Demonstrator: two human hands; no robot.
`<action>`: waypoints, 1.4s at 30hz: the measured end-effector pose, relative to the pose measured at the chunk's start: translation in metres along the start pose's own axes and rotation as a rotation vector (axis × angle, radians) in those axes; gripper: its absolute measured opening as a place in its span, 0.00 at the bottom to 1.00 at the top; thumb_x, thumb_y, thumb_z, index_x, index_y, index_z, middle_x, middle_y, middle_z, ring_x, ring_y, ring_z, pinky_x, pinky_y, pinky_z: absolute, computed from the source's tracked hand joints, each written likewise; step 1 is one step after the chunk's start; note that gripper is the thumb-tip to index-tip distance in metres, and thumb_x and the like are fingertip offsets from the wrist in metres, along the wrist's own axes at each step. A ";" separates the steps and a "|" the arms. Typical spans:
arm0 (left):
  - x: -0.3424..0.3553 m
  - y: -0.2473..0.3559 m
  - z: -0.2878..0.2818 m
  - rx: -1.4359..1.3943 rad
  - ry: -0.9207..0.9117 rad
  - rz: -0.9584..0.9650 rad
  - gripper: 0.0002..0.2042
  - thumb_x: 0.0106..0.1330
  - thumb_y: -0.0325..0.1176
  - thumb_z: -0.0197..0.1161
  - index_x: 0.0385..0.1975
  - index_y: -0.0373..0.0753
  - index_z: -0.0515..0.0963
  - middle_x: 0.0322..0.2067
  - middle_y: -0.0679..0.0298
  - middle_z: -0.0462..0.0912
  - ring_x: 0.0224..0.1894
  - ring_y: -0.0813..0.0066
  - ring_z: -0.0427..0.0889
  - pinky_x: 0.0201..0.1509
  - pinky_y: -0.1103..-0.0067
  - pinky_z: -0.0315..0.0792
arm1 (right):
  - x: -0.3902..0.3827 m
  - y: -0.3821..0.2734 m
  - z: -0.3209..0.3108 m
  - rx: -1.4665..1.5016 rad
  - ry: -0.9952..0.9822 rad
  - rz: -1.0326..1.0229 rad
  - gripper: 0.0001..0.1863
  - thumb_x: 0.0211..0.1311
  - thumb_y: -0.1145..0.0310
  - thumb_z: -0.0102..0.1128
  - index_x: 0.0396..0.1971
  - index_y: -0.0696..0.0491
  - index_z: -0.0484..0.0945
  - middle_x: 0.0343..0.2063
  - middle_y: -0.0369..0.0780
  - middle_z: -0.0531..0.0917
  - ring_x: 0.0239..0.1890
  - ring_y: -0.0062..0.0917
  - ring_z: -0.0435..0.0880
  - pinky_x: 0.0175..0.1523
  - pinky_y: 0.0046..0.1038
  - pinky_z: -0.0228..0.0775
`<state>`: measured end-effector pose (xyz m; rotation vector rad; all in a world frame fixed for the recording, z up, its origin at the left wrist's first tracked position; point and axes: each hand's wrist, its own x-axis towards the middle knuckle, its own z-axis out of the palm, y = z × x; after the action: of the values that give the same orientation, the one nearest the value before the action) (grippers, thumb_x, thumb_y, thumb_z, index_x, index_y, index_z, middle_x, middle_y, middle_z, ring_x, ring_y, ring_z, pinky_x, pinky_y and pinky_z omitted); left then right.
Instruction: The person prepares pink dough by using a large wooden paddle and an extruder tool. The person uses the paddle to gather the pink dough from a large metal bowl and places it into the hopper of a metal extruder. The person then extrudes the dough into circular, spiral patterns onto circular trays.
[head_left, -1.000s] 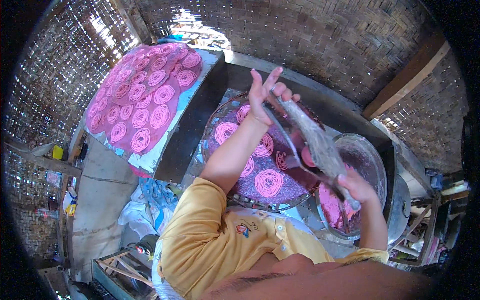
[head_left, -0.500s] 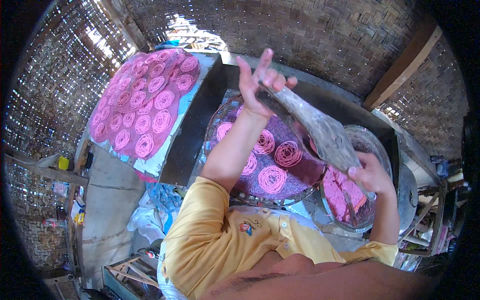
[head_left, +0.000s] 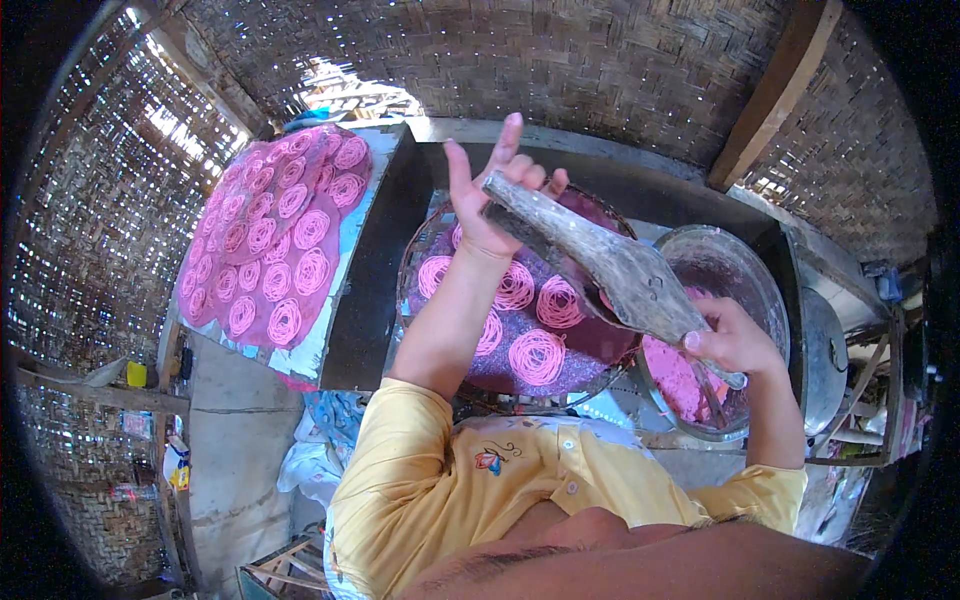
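Observation:
A long, worn grey wooden press [head_left: 625,265] slants across the space over a round tray [head_left: 596,345]. My left hand [head_left: 488,210] holds its far left end with the lower fingers curled round it, the thumb and index finger sticking out. Around the near right end, my right hand [head_left: 738,342] is closed with its thumb on top. On the tray's purple lining lie several coils of thin pink strands [head_left: 537,357]. Part of the tray is hidden by the press and my left forearm. Whatever is inside the press cannot be seen.
Right of the tray stands a metal basin [head_left: 778,290] with pink dough [head_left: 675,385] and a stick in it. On the left, a pink cloth [head_left: 262,318] bears many pink coils. Behind rises a woven wall [head_left: 560,60] with a wooden beam [head_left: 775,100].
The view has shifted a little, so the tray and cloth appear farther left. Both hands keep their hold on the press, whose left end sits slightly lower in the picture.

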<state>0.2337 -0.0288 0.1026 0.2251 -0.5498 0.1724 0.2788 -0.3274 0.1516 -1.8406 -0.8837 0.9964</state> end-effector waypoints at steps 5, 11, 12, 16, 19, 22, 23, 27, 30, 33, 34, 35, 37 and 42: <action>-0.020 -0.030 -0.053 0.907 0.349 -0.563 0.34 0.58 0.61 0.35 0.52 0.37 0.63 0.39 0.57 0.75 0.43 0.67 0.71 0.53 0.67 0.61 | -0.001 0.012 0.003 0.036 0.036 0.038 0.22 0.46 0.57 0.60 0.36 0.60 0.75 0.23 0.35 0.75 0.26 0.16 0.72 0.31 0.21 0.65; -0.043 -0.054 -0.042 1.318 0.415 -0.788 0.27 0.63 0.51 0.37 0.52 0.34 0.63 0.45 0.55 0.72 0.49 0.66 0.68 0.54 0.72 0.61 | 0.002 0.019 0.001 0.042 0.079 0.005 0.20 0.47 0.60 0.60 0.35 0.60 0.75 0.23 0.34 0.75 0.25 0.16 0.71 0.30 0.21 0.64; -0.043 -0.056 -0.035 1.339 0.411 -0.812 0.26 0.64 0.49 0.37 0.52 0.33 0.62 0.45 0.55 0.72 0.50 0.66 0.68 0.54 0.73 0.60 | 0.003 0.021 0.001 0.044 0.087 0.000 0.19 0.47 0.60 0.60 0.35 0.60 0.75 0.22 0.34 0.75 0.24 0.15 0.71 0.30 0.21 0.64; -0.045 -0.053 -0.047 1.237 0.336 -0.934 0.22 0.66 0.42 0.38 0.53 0.33 0.62 0.48 0.54 0.70 0.53 0.67 0.65 0.55 0.74 0.60 | 0.007 0.031 0.000 0.062 0.126 0.008 0.19 0.47 0.60 0.60 0.35 0.60 0.75 0.21 0.33 0.75 0.24 0.15 0.70 0.30 0.21 0.63; -0.051 -0.049 -0.080 1.393 0.269 -1.004 0.20 0.66 0.42 0.39 0.54 0.37 0.61 0.52 0.54 0.67 0.54 0.67 0.62 0.55 0.71 0.59 | 0.010 0.032 0.000 0.092 0.196 0.021 0.20 0.47 0.58 0.59 0.34 0.60 0.75 0.21 0.33 0.75 0.24 0.14 0.69 0.29 0.21 0.62; -0.053 -0.051 -0.058 2.220 -0.028 -0.936 0.20 0.63 0.46 0.41 0.53 0.48 0.65 0.55 0.57 0.61 0.52 0.55 0.58 0.55 0.63 0.51 | 0.010 0.039 -0.004 0.126 0.260 0.003 0.22 0.47 0.56 0.59 0.33 0.61 0.75 0.20 0.33 0.74 0.24 0.14 0.69 0.29 0.20 0.62; -0.058 -0.048 -0.052 2.294 -0.116 -0.830 0.21 0.62 0.48 0.42 0.51 0.47 0.67 0.55 0.57 0.60 0.51 0.55 0.59 0.54 0.63 0.51 | 0.009 0.040 -0.004 0.135 0.272 -0.011 0.22 0.47 0.55 0.59 0.33 0.61 0.75 0.20 0.33 0.74 0.24 0.15 0.69 0.29 0.20 0.62; -0.061 -0.033 -0.033 2.655 -0.376 -0.499 0.25 0.58 0.52 0.46 0.49 0.42 0.68 0.57 0.58 0.55 0.53 0.55 0.58 0.52 0.60 0.52 | 0.003 0.044 -0.007 0.116 0.300 -0.052 0.25 0.47 0.50 0.58 0.33 0.60 0.75 0.21 0.34 0.75 0.24 0.16 0.70 0.29 0.21 0.62; -0.052 -0.020 -0.031 2.877 -0.171 -0.209 0.30 0.59 0.54 0.45 0.51 0.34 0.64 0.56 0.56 0.57 0.55 0.54 0.59 0.54 0.59 0.53 | -0.007 0.036 -0.002 0.104 0.296 -0.103 0.28 0.47 0.46 0.56 0.33 0.60 0.74 0.23 0.35 0.76 0.24 0.17 0.72 0.30 0.21 0.63; -0.011 -0.013 -0.016 0.912 0.383 -0.129 0.38 0.55 0.65 0.37 0.54 0.36 0.59 0.53 0.53 0.63 0.53 0.53 0.63 0.58 0.61 0.52 | -0.014 0.031 0.013 0.286 0.204 -0.109 0.30 0.47 0.44 0.55 0.33 0.60 0.73 0.24 0.37 0.76 0.24 0.18 0.73 0.30 0.21 0.65; 0.002 -0.013 0.009 0.235 0.377 -0.158 0.41 0.53 0.69 0.35 0.55 0.37 0.57 0.53 0.52 0.64 0.53 0.53 0.64 0.59 0.61 0.53 | -0.017 0.027 0.012 0.330 0.078 -0.043 0.32 0.47 0.42 0.54 0.35 0.59 0.73 0.23 0.38 0.77 0.23 0.19 0.75 0.28 0.21 0.67; 0.015 -0.021 0.030 0.284 0.292 -0.122 0.43 0.50 0.71 0.35 0.57 0.40 0.53 0.49 0.53 0.68 0.51 0.55 0.66 0.57 0.61 0.56 | -0.020 0.030 0.014 0.368 0.042 0.013 0.32 0.47 0.41 0.53 0.35 0.59 0.73 0.23 0.38 0.77 0.23 0.20 0.75 0.28 0.21 0.67; 0.021 -0.016 0.029 0.100 0.025 -0.112 0.41 0.52 0.69 0.34 0.56 0.40 0.58 0.47 0.59 0.72 0.50 0.58 0.69 0.55 0.59 0.60 | -0.023 0.038 0.018 0.425 -0.063 0.106 0.33 0.47 0.39 0.52 0.35 0.59 0.73 0.23 0.39 0.77 0.22 0.21 0.76 0.26 0.21 0.67; 0.016 -0.042 -0.002 0.092 0.225 -0.049 0.35 0.54 0.67 0.38 0.50 0.43 0.66 0.17 0.72 0.68 0.27 0.71 0.72 0.41 0.68 0.68 | -0.030 0.046 0.004 0.359 -0.103 0.153 0.32 0.56 0.43 0.42 0.39 0.61 0.73 0.29 0.42 0.79 0.30 0.25 0.78 0.36 0.26 0.70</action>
<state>0.2580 -0.0666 0.1026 0.3040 -0.3131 0.1733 0.2700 -0.3700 0.1179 -1.5778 -0.5824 1.2660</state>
